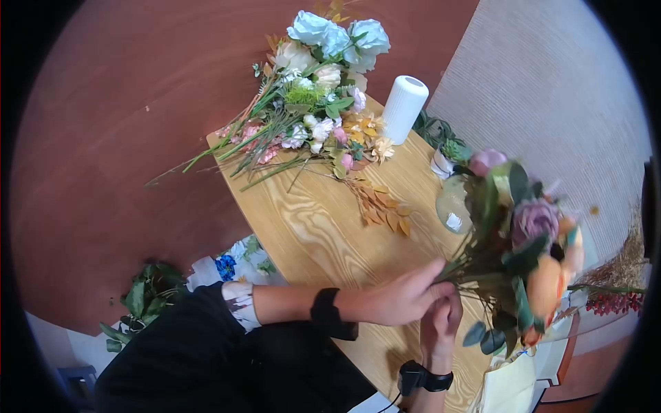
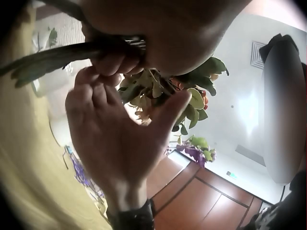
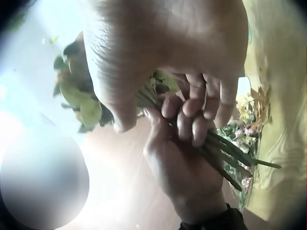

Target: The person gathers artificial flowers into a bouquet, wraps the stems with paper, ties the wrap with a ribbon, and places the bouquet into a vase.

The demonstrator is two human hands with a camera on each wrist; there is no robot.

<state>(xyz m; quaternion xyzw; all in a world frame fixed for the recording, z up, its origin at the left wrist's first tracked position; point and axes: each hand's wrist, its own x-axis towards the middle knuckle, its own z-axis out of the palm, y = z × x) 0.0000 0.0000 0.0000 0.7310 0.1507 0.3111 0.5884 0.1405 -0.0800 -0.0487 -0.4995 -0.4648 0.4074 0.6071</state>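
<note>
A bouquet (image 1: 536, 224) of artificial flowers, with mauve and orange blooms and dark leaves, tilts out to the right over the table's edge. My left hand (image 1: 392, 299) grips its gathered stems in a fist; in the right wrist view the green stem ends (image 3: 230, 155) stick out past that fist. My right hand (image 1: 439, 327) comes up from below and meets the left. In the right wrist view its fingers bend over the stems, against the left fingers, while its thumb (image 3: 123, 117) stands apart. Leaves of the bouquet (image 2: 194, 108) show beyond both hands in the left wrist view.
The wooden table (image 1: 303, 220) bears a heap of loose flowers (image 1: 310, 89), an orange-leaved sprig (image 1: 385, 206), a white ribbed vase (image 1: 405, 113) and a clear glass piece (image 1: 451, 199) behind the bouquet. Dried grass with red berries (image 1: 616, 301) lies at right. Leafy greenery (image 1: 155, 292) stands low at left.
</note>
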